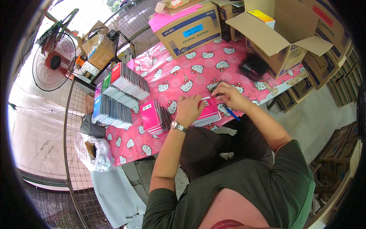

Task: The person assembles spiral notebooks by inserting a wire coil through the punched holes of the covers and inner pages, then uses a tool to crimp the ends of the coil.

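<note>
A small stack of pink-covered notebooks [210, 110] lies in front of me at the table's near edge, its white page edges showing. My left hand [190, 110], with a metal watch on the wrist, lies over the stack's left side, fingers stretched out across the cover. At the stack's upper right, my right hand [230, 97] pinches a thin dark piece, too small to make out fully, close to the notebooks' far edge. A blue pen [233, 114] rests beside the stack on the right. Left of my left wrist stands a pile of pink spiral notebooks [152, 116].
Piles of blue notebooks [112, 110] and red notebooks [129, 82] stand farther left. A heap of thin black coils [253, 68] lies at the right, before an open carton [272, 42]. One closed carton [190, 30] sits at the back. A fan [55, 62] stands beyond the table's left.
</note>
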Available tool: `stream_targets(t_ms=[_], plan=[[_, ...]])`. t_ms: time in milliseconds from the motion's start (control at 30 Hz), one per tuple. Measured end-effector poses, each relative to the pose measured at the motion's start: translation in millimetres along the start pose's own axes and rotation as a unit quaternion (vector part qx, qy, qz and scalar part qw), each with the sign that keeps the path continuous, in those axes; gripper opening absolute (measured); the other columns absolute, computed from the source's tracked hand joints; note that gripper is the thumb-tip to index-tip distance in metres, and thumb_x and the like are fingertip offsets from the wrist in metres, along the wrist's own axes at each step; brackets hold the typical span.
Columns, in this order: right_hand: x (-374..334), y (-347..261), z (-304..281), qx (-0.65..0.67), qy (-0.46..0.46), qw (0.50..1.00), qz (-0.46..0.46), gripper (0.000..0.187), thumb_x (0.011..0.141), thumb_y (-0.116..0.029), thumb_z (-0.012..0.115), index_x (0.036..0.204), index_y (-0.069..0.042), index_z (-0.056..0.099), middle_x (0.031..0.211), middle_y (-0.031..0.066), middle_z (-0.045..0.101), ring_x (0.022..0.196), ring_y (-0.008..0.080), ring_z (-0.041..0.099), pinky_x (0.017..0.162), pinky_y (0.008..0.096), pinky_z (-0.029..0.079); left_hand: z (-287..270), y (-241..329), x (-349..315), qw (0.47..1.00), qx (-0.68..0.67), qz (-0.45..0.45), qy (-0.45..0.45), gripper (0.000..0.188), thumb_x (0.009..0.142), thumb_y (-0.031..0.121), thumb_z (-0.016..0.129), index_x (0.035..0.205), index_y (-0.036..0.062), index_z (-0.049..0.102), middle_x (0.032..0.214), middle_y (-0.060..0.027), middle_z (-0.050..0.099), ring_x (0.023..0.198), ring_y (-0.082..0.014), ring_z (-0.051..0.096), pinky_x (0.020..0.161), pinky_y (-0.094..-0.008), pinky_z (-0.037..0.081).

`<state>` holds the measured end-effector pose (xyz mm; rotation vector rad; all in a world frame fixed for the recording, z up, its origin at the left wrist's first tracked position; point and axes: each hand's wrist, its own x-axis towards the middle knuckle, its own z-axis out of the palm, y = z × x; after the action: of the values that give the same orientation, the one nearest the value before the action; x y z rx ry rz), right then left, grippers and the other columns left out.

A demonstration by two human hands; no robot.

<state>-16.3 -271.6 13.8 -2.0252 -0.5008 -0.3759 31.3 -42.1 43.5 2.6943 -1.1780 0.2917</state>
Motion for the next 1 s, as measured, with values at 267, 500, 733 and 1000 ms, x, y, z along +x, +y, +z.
stream_targets(t_ms=[267, 500, 733, 1000], plan=[[4, -18, -6, -0.016, -0.041, 0.995, 0.088, 0.03, 0.089, -0.011, 0.064, 0.117, -0.003, 0.059, 0.095, 0.0153, 0.066, 0.094, 0.0306, 0.064, 0.084, 0.0374, 0.05, 8, 25, 3, 0.999, 0.002, 0.007, 0.05, 0.026, 0.085, 0.015, 0.059, 0.11, 0.008, 0.055, 0.098, -0.0109, 0.064, 0.097, -0.029, 0.06, 0.09, -0.0474, 0.041], [12, -19, -3, -0.009, -0.095, 0.993, 0.066, 0.036, 0.09, -0.012, 0.062, 0.124, -0.006, 0.052, 0.102, 0.018, 0.062, 0.091, 0.0299, 0.064, 0.078, 0.0399, 0.052, 8, 28, -8, 0.994, -0.046, 0.017, 0.1, 0.021, 0.088, 0.021, 0.06, 0.104, 0.0082, 0.057, 0.094, -0.0113, 0.063, 0.095, -0.0299, 0.06, 0.094, -0.0473, 0.039], [8, 126, 50, -0.429, 0.022, 0.897, 0.101, 0.053, 0.083, -0.028, 0.069, 0.126, -0.005, 0.049, 0.114, 0.0234, 0.062, 0.109, 0.033, 0.06, 0.093, 0.0518, 0.047, 24, 11, -10, 0.993, -0.091, 0.046, 0.055, 0.02, 0.093, 0.025, 0.058, 0.105, 0.0092, 0.058, 0.098, -0.0074, 0.064, 0.097, -0.0278, 0.059, 0.098, -0.0504, 0.037], [42, 32, 1, 0.428, -0.156, 0.871, 0.184, 0.053, 0.07, -0.029, 0.075, 0.116, -0.007, 0.064, 0.119, 0.0117, 0.059, 0.109, 0.0245, 0.058, 0.098, 0.0394, 0.044, 22, 3, -32, 0.989, -0.038, -0.104, 0.095, 0.033, 0.087, 0.039, 0.066, 0.106, 0.0119, 0.061, 0.109, -0.0072, 0.057, 0.112, -0.0296, 0.05, 0.1, -0.0599, 0.033]])
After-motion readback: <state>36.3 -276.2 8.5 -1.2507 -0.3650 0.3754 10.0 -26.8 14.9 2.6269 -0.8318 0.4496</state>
